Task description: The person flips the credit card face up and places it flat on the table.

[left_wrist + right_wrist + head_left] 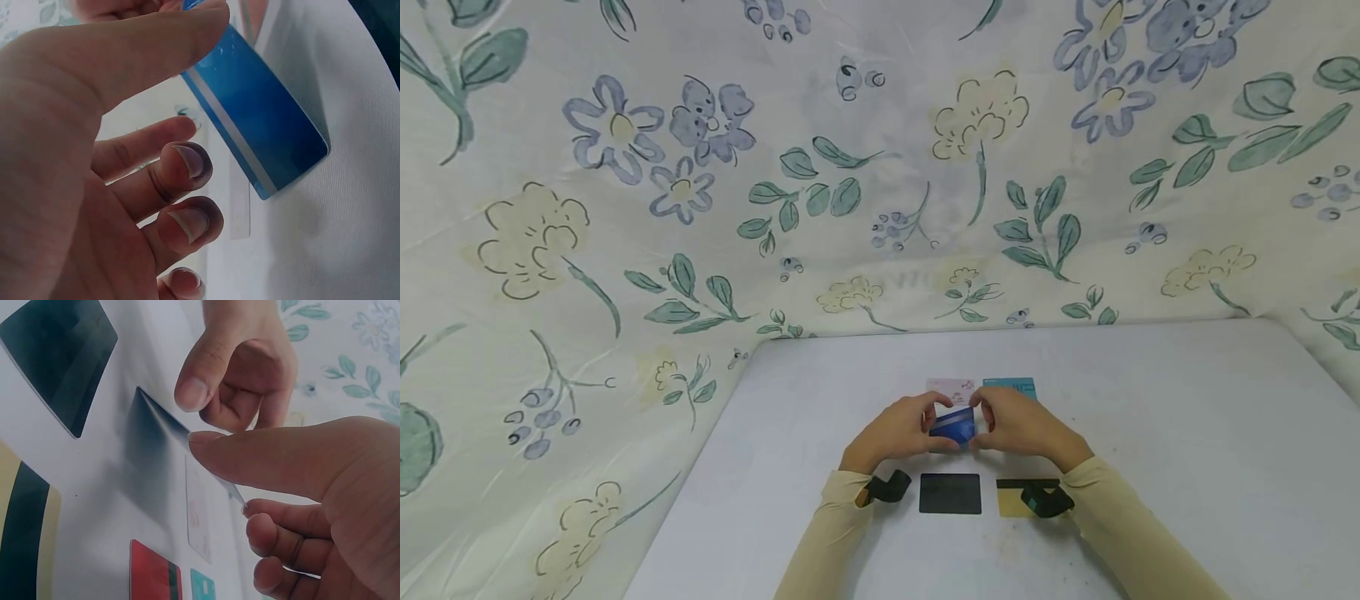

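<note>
Just above the table, a blue card [953, 426] with a pale stripe is held tilted between the two hands. My right hand [1021, 423] pinches it by one end, thumb on one face and fingertips behind; the right wrist view shows the card [164, 415] nearly edge-on. Close by the other side is my left hand [897, 429], its thumb and fingers bent loosely apart. In the left wrist view that thumb overlaps the blue card [262, 119], but from the right wrist the left thumb [192, 392] shows beside it with a gap.
Nearer on the white table [820, 392] lie a black card [950, 493] and a gold card [1013, 502] with a dark stripe. A pink patterned card [951, 389] and a teal card [1011, 384] lie beyond the hands. A red card [150, 572] shows from the right wrist.
</note>
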The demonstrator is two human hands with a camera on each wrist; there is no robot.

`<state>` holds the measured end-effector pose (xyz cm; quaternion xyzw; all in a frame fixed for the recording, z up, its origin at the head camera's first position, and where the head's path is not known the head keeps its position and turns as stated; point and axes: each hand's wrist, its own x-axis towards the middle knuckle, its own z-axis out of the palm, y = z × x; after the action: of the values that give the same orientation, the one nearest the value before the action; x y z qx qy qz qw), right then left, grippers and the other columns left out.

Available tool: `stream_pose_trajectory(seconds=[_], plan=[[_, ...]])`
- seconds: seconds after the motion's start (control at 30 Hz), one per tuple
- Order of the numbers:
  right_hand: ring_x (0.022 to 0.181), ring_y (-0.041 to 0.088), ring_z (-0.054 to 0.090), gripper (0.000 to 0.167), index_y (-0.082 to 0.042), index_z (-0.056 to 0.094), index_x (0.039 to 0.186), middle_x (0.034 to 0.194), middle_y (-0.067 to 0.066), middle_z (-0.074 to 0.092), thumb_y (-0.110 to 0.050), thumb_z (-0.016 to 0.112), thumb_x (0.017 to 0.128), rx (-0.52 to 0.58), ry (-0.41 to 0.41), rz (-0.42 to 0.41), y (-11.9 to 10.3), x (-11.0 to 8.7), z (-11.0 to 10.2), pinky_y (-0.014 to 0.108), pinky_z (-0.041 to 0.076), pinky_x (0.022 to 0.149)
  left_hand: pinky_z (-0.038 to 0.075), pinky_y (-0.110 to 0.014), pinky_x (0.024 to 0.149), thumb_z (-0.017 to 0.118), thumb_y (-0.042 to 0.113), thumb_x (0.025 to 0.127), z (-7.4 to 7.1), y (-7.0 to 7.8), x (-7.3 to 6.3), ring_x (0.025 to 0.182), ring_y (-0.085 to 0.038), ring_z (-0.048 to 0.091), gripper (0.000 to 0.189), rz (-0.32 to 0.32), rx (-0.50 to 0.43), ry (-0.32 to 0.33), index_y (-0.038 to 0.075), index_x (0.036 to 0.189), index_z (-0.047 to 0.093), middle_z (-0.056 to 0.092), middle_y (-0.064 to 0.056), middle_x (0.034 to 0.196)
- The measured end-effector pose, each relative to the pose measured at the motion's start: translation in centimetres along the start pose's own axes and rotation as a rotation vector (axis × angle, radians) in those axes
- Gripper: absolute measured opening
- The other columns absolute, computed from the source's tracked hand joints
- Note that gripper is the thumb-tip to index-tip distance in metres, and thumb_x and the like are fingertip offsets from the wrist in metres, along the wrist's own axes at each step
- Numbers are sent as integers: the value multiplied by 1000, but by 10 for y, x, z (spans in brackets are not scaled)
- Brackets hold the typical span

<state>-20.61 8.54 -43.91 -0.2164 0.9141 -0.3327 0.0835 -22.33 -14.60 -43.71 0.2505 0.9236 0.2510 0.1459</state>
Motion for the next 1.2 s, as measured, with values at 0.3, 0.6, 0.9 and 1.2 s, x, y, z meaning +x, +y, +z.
stream_pose_trajectory(seconds=[0.3, 0.6, 0.9, 1.2], plan=[[72, 13, 49, 54, -3, 64, 124, 82, 4, 54, -22, 89, 80, -1, -11, -8, -2, 3, -5, 26, 39, 62, 45, -22, 68, 83, 47, 85, 2, 4, 4, 82, -10, 55, 68, 19, 15, 11, 18, 141, 57, 58, 3, 87], [72, 13, 49, 56, -3, 64, 124, 81, 3, 54, -23, 89, 79, -7, -14, -12, -1, 3, -7, 26, 39, 62, 43, -20, 66, 85, 46, 84, 5, 8, 7, 78, -9, 54, 69, 31, 28, 18, 17, 140, 58, 59, 4, 86], [73, 13, 49, 56, -3, 64, 124, 81, 2, 52, -25, 90, 79, -16, -15, -18, -4, 4, -8, 26, 39, 62, 43, -20, 66, 84, 46, 84, 8, 9, 8, 76, -7, 53, 68, 25, 41, 21, 19, 140, 57, 57, 4, 86], [75, 13, 50, 57, -4, 65, 123, 82, 1, 52, -29, 91, 78, -27, -2, -36, -2, 7, -9, 26, 40, 63, 43, -20, 66, 83, 47, 85, 7, 10, 9, 76, -7, 53, 65, 36, 48, 42, 20, 139, 58, 58, 5, 85]])
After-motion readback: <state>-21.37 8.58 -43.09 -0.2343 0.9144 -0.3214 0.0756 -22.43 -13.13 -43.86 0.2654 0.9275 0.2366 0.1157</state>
